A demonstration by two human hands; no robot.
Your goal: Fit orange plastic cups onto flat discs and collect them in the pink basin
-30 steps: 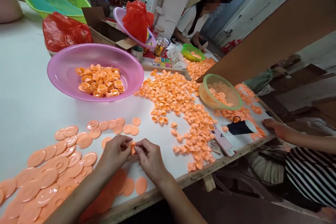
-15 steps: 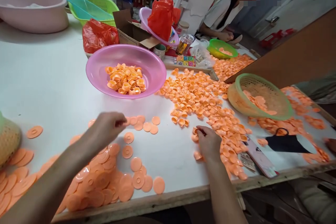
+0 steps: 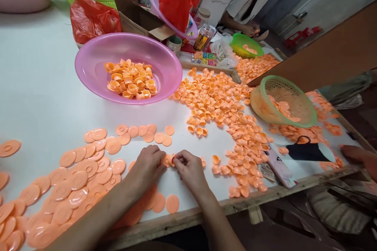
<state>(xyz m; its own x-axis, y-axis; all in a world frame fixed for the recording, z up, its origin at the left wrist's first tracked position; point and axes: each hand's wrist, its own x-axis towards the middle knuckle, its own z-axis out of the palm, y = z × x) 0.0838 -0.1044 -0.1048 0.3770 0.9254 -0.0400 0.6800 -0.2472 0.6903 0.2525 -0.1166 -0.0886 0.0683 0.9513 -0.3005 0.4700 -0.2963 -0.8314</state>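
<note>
Low over the white table (image 3: 188, 188), both hands meet in front of me. My left hand (image 3: 149, 168) pinches a small orange plastic saucer (image 3: 167, 160) by its edge. Against that saucer, my right hand (image 3: 190, 170) holds a tiny orange toy cup, mostly covered by the fingers. Many flat orange saucers (image 3: 78, 180) lie overlapping to the left and under my left forearm. Right of my hands spreads a heap of small orange cups (image 3: 218, 98). Beyond, a pink basin (image 3: 94, 53) contains a pile of orange cup pieces (image 3: 132, 82).
A green basket (image 3: 287, 113) with orange pieces stands right. Near it lie a phone (image 3: 281, 168) and a black mask (image 3: 306, 151). Red bags (image 3: 94, 17), a cardboard box (image 3: 132, 21) and a jar (image 3: 204, 37) stand behind. Another person (image 3: 241, 6) sits at the far side.
My left hand has come right and down from the back saucers with one in its grasp. My right hand has moved left from the cup heap with a cup. The camera view has shifted.
</note>
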